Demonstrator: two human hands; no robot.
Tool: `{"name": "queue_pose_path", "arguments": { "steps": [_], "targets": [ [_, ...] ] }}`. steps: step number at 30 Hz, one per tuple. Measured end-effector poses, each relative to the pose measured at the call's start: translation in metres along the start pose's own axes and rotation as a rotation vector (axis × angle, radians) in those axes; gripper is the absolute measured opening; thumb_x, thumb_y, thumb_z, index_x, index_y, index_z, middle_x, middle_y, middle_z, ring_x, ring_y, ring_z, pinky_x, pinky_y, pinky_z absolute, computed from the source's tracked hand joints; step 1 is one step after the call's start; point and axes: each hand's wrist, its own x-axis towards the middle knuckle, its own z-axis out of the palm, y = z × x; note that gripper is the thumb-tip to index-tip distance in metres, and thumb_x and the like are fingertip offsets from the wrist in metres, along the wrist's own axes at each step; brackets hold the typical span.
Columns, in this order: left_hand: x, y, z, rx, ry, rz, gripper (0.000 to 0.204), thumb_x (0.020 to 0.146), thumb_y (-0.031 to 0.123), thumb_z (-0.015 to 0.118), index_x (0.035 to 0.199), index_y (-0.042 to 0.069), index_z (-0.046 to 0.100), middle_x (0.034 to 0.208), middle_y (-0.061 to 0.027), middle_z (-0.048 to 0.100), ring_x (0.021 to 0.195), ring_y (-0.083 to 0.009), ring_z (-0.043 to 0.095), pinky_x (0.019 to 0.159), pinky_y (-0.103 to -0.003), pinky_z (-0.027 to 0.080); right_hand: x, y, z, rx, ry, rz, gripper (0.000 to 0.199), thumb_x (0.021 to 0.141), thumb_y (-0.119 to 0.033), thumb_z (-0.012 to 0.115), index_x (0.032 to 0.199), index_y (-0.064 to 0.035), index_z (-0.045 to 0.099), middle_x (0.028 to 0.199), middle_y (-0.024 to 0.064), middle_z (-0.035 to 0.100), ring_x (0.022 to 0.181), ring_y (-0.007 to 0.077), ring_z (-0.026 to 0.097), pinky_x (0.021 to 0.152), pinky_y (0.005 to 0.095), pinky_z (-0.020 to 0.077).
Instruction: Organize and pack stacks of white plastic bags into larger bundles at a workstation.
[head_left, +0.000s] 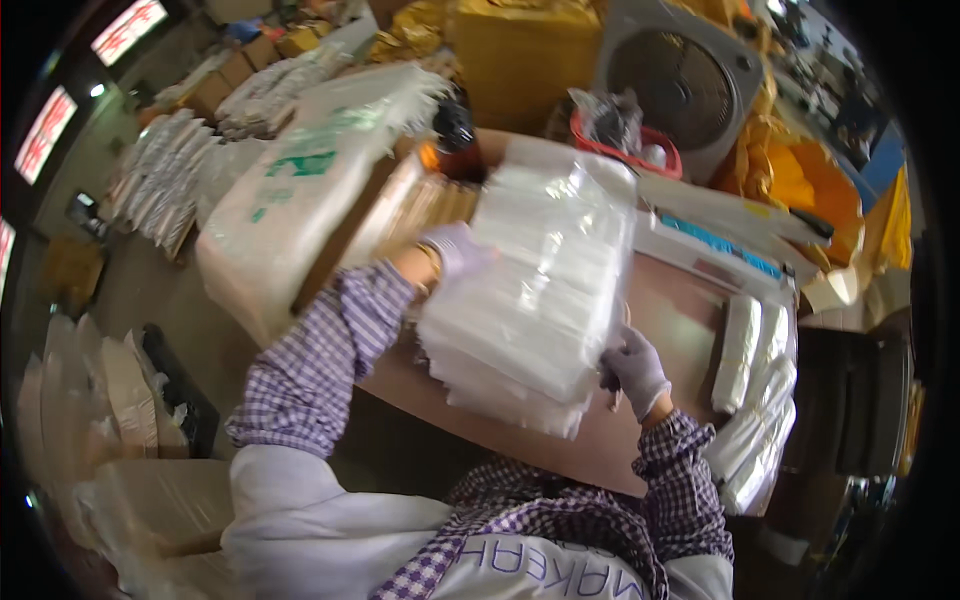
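A thick stack of clear plastic bags (540,270) lies on the brown table in front of me, its layers slightly uneven at the near end. My left hand (455,250), in a pale glove, rests against the stack's left side with its fingers reaching onto the top; they are a little blurred. At the lower right edge of the stack, my gloved right hand (637,372) is curled closed against the bags, its fingertips partly hidden. Both forearms wear purple checked sleeves.
Silver-wrapped rolls (750,380) lie at the table's right side, near a long white sealer-like device (715,245). A red basket (630,145) and a grey fan (680,85) stand behind. To the left are a large plastic-wrapped bundle (310,180) and an open carton (350,230).
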Motion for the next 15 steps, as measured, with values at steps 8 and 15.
{"name": "queue_pose_path", "arguments": {
  "steps": [8, 15],
  "targets": [
    [-0.031, 0.001, 0.011, -0.085, 0.031, -0.094, 0.06, 0.073, 0.047, 0.054, 0.106, -0.004, 0.055, 0.108, -0.0231, 0.055, 0.1, -0.0316, 0.055, 0.084, -0.037, 0.043, 0.001, -0.011, -0.01, -0.074, 0.001, -0.033, 0.03, 0.08, -0.004, 0.052, 0.11, -0.0025, 0.049, 0.077, 0.009, 0.057, 0.057, 0.0159, 0.056, 0.047, 0.027, 0.0456],
    [-0.049, 0.013, 0.013, 0.076, 0.512, -0.014, 0.057, 0.077, 0.044, 0.054, 0.114, 0.001, 0.046, 0.096, -0.022, 0.056, 0.087, -0.034, 0.057, 0.077, -0.042, 0.045, 0.003, -0.024, -0.164, -1.313, 0.649, 0.086, 0.075, 0.066, -0.043, 0.062, 0.122, 0.0015, 0.039, 0.11, 0.022, 0.052, 0.101, 0.0315, 0.052, 0.085, 0.0353, 0.042]
  ]
}}
